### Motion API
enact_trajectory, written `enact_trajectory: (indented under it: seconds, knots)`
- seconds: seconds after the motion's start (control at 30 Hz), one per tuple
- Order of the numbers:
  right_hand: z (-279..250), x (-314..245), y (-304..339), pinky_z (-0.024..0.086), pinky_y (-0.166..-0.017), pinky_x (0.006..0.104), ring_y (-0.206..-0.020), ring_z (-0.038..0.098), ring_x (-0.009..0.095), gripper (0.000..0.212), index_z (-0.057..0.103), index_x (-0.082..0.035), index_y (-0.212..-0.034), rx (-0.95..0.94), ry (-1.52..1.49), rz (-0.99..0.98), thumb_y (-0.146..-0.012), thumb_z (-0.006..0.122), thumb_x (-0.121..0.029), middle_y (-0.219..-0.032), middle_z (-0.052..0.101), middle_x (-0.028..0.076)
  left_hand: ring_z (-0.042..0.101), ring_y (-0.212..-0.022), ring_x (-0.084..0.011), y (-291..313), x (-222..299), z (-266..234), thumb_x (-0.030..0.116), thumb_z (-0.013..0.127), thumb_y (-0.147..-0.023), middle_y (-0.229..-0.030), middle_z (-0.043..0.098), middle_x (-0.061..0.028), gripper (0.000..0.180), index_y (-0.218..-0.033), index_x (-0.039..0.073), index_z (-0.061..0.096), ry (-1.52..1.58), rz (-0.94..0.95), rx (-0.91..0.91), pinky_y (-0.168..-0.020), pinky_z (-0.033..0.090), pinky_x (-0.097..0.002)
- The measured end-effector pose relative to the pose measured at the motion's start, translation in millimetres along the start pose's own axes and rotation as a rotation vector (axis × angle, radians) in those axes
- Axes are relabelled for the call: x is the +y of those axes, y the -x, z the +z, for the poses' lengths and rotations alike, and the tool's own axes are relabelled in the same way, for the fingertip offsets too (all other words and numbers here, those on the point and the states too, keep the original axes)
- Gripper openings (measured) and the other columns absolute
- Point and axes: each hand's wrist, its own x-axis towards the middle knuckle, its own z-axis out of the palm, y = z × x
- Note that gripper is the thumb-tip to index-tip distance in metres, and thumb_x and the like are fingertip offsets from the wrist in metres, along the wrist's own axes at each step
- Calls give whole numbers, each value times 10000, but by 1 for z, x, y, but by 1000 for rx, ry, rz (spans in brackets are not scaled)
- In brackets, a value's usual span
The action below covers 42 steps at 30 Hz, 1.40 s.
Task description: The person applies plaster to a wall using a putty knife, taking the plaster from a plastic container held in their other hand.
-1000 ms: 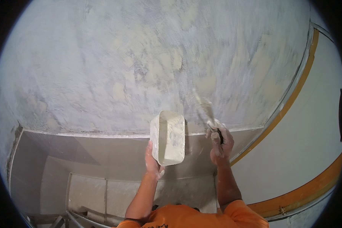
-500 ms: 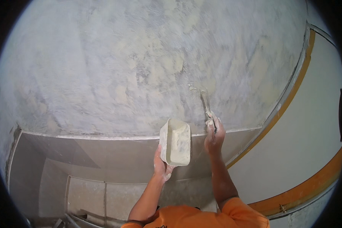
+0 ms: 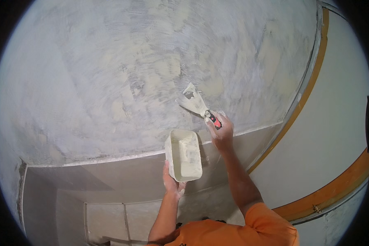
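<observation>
In my right hand [image 3: 222, 130] is a putty knife [image 3: 199, 105] with a red and black handle, its wide blade smeared with pale plaster and laid toward the wall. The fingers are wrapped round the handle and dusted white. My left hand [image 3: 173, 182] grips a white rectangular tub [image 3: 168, 158] from below and the side, its mouth tilted toward me. Cream plaster coats the inside of the tub. Ahead rises the wall [image 3: 90, 82], patchy grey and cream with trowel marks. Whether the blade touches the wall I cannot tell for sure.
Below the plastered part, grey tiles [image 3: 131, 172] cover the lower wall, parted from it by a pale edge. To the right stands a white door [image 3: 315, 139] in a wooden frame [image 3: 307, 96]. Floor tiles [image 3: 106, 221] show at the lower left.
My right hand has turned the putty knife, so its blade shows broad and points up to the left instead of edge-on. The view has shifted a little; the tub stays in my left hand.
</observation>
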Motion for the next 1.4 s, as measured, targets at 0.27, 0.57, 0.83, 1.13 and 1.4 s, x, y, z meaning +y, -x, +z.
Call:
enact_trajectory:
  seconds: [0.27, 0.57, 0.83, 1.13, 1.4]
  knots:
    - [18, 67, 20, 438, -567, 413, -522, 535, 218, 315, 685, 30, -798, -91, -78, 526, -829, 723, -281, -577, 578, 160, 638, -1151, -296, 1, 13, -9, 554, 475, -994, -1301, 614, -119, 625, -1378, 63, 513, -36, 95, 44, -936, 560, -472]
    - [-63, 144, 118, 387, -537, 289, -603, 489, 93, 172, 652, -7, -826, 97, 24, 629, -918, 668, -151, -664, 554, -9, 660, -1111, -300, 3, 16, -22, 503, 459, -1017, -1301, 613, -112, 559, -1364, 70, 525, -1, 94, 30, -921, 574, -461]
    - [-31, 27, 35, 439, -615, 371, -634, 512, 253, 263, 664, 5, -886, -19, 128, 275, -888, 712, -253, -690, 582, 122, 675, -1078, -268, 14, 18, 1, 549, 469, -994, -1274, 627, -83, 606, -1385, 88, 507, -60, 183, 81, -800, 606, -396]
    - [12, 9, 5, 450, -627, 390, -618, 469, 275, 277, 659, 14, -880, 2, 27, 304, -871, 740, -251, -717, 602, 177, 677, -1072, -258, 6, 18, -12, 553, 469, -993, -1247, 633, -83, 604, -1367, 81, 517, -99, 170, 35, -804, 611, -403]
    - [-20, 238, 138, 436, -614, 373, -635, 494, 207, 296, 644, 14, -869, 300, 216, 395, -877, 733, -268, -720, 545, 113, 698, -1002, -247, -3, 9, 11, 546, 460, -996, -1193, 653, -80, 580, -1349, 91, 526, -105, 187, 92, -690, 614, -363]
